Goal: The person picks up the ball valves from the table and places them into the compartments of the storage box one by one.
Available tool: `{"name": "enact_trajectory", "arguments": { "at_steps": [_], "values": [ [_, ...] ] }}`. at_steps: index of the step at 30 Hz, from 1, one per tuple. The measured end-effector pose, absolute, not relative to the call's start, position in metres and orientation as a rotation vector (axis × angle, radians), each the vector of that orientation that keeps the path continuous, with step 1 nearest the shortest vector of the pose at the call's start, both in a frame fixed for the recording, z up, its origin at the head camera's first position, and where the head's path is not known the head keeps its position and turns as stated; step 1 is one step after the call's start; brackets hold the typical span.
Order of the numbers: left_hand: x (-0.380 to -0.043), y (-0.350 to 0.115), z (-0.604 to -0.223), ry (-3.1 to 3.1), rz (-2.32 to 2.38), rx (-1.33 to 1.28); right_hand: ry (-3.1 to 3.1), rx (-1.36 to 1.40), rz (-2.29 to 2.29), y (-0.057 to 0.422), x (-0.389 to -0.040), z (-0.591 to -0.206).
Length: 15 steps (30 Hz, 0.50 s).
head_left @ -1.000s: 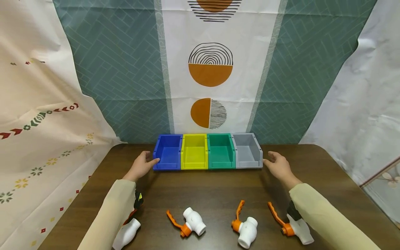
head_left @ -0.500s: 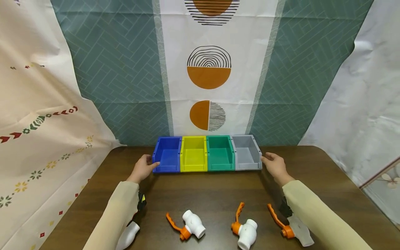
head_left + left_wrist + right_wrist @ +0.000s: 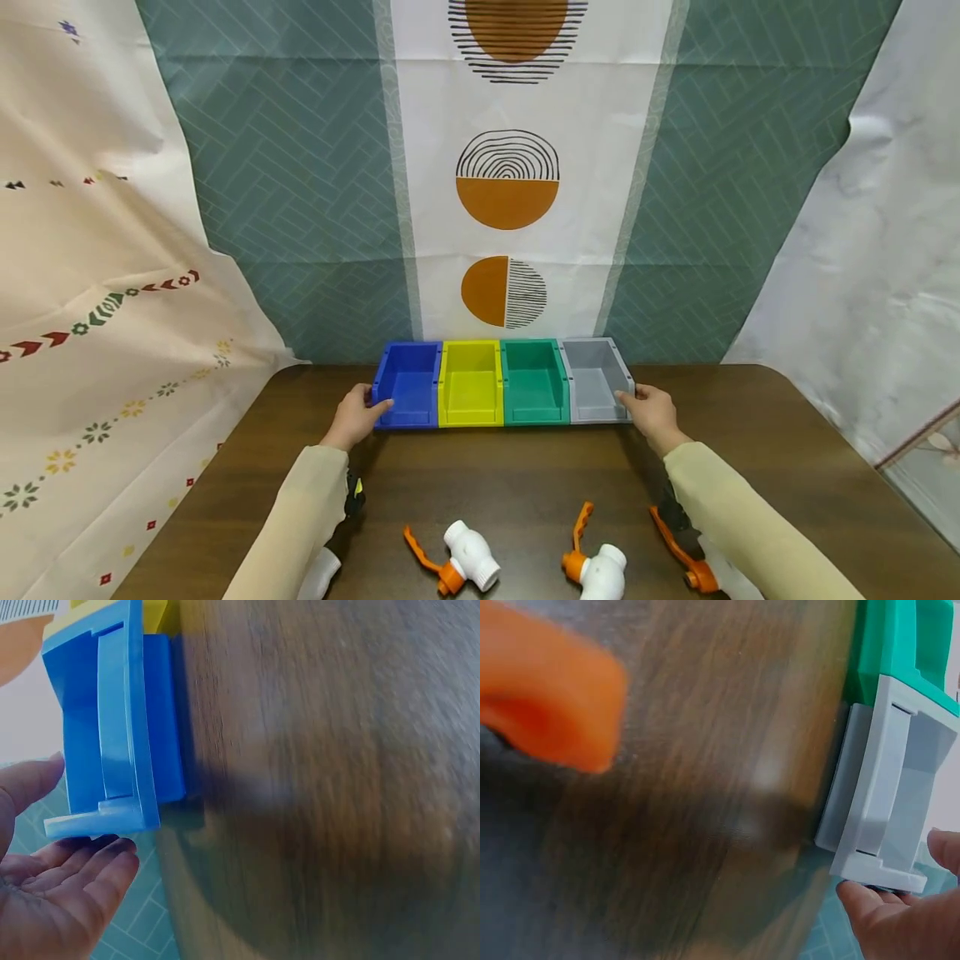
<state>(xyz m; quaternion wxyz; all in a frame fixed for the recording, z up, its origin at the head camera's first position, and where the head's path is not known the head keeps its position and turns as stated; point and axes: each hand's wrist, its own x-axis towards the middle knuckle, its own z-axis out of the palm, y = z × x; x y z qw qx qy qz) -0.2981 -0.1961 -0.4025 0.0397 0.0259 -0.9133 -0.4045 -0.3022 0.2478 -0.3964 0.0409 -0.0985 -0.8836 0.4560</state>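
A row of joined open-front bins stands at the table's back: blue (image 3: 405, 392), yellow (image 3: 471, 392), green (image 3: 536, 390) and grey (image 3: 597, 387). My left hand (image 3: 352, 417) grips the blue bin's outer side wall, thumb over the edge and fingers outside. On the other end my right hand (image 3: 651, 415) holds the grey bin's outer wall the same way, thumb on the inner side. The left wrist view has fingers (image 3: 112, 870) under the blue wall. In the right wrist view, fingertips (image 3: 855, 896) lie against the grey wall's outside.
White ball valves with orange lever handles lie along the front of the brown table (image 3: 495, 467): one left of centre (image 3: 471, 557), one right of centre (image 3: 602, 577), another (image 3: 701, 575) partly under the right sleeve. A white part (image 3: 321, 573) shows beside the left sleeve. Patterned cloth (image 3: 300, 167) hangs behind.
Both hands have closed in on the row's ends; the right thumb has come over the grey bin's wall. The head view has tilted up, so everything sits lower in it.
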Motion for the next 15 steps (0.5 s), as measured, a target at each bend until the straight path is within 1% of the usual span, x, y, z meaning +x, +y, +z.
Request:
{"name": "enact_trajectory", "arguments": {
  "at_steps": [15],
  "values": [
    [-0.3065, -0.1904, -0.4079, -2.678, -1.08, 0.166, -2.684, -0.357, 1.257, 0.2489, -0.3124, -0.4]
  ]
}}
